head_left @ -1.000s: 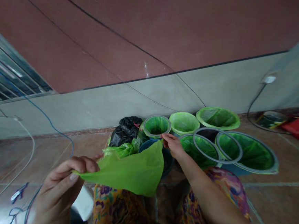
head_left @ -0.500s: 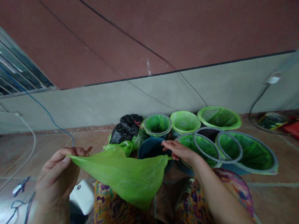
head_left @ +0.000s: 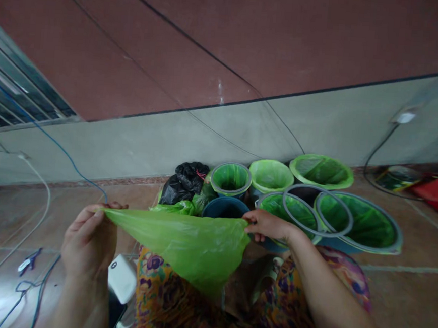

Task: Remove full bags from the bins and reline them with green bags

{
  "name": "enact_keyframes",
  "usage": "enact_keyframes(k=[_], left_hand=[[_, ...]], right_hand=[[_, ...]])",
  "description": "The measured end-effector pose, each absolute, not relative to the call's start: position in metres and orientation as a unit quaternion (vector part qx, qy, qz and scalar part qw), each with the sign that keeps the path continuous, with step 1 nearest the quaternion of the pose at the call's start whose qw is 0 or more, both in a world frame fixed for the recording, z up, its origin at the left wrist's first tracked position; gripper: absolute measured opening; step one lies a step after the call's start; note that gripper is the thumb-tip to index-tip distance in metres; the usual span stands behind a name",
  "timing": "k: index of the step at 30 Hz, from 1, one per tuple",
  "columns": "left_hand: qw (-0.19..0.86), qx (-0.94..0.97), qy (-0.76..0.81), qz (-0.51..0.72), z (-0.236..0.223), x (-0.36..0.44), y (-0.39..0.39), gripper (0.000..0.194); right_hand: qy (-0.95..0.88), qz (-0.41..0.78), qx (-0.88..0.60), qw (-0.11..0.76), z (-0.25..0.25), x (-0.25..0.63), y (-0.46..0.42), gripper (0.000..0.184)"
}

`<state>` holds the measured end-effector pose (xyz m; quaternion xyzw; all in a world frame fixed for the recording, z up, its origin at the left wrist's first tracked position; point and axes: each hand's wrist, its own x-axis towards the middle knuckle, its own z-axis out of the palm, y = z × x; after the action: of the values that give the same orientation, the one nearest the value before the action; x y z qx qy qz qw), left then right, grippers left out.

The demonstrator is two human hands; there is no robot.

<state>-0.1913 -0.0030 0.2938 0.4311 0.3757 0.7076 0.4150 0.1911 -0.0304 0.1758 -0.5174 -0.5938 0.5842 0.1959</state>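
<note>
Over your patterned lap (head_left: 162, 306), at the lower middle of the frame, the green bag (head_left: 186, 245) hung stretched between your two hands. Your left hand (head_left: 88, 237), at lower left, had its fingers pinching the bag's narrow left tip; your right hand (head_left: 269, 225), right of centre, had its fingers pinching the other end. The bag's long axis ran left to right, its top edge nearly level, and the sheet sagged to a low point right of the middle. It looked thin, slightly see-through and lightly creased, its sides seemingly lying together. Just past the top edge, toward the right end, sat the blue bin (head_left: 219, 207), partly hidden by the bag; your right hand was much the nearer to it. Beyond, a small lined bin (head_left: 230, 191) stood at centre, with black bags (head_left: 177, 190) to its left.
</note>
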Motion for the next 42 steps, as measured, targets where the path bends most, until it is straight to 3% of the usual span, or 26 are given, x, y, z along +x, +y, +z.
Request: enact_keyframes(k=[4,9,14,19,22,26,28,31,33,38,42], left_hand=[[0.379,0.390,0.398,0.739,0.286,-0.204,0.007,0.010],[0.290,0.392,0.487,0.724,0.264,-0.217,0.016,0.018],[0.198,0.483,0.604,0.603,0.235,-0.221,0.024,0.021],[0.079,0.543,0.727,0.413,0.241,-0.198,0.036,0.016],[0.012,0.618,0.660,0.427,0.259,-0.154,0.033,0.038],[0.096,0.802,0.451,0.379,0.276,-0.070,0.023,0.051],[0.146,0.859,0.380,0.311,0.279,-0.036,0.023,0.046],[0.229,0.893,0.321,0.218,0.281,-0.012,0.030,0.020],[0.257,0.887,0.318,0.215,0.282,-0.013,0.037,0.021],[0.297,0.853,0.329,0.275,0.289,-0.039,0.044,0.029],[0.330,0.814,0.344,0.332,0.297,-0.059,0.045,0.032]], right_hand=[[-0.597,0.484,-0.563,0.304,0.181,0.195,-0.022,0.022],[-0.457,0.432,-0.602,0.492,0.186,0.200,-0.015,0.037],[-0.300,0.381,-0.565,0.667,0.193,0.203,-0.011,0.045],[-0.238,0.363,-0.514,0.740,0.200,0.198,-0.012,0.042],[-0.285,0.379,-0.507,0.720,0.199,0.187,-0.013,0.038],[-0.404,0.391,-0.505,0.655,0.205,0.166,-0.012,0.034],[-0.463,0.391,-0.495,0.623,0.213,0.157,-0.011,0.033],[-0.545,0.367,-0.475,0.585,0.224,0.152,-0.011,0.030],[-0.578,0.364,-0.468,0.561,0.226,0.154,-0.012,0.030],[-0.613,0.397,-0.496,0.471,0.212,0.156,-0.020,0.058],[-0.663,0.424,-0.509,0.349,0.202,0.150,-0.027,0.028]])
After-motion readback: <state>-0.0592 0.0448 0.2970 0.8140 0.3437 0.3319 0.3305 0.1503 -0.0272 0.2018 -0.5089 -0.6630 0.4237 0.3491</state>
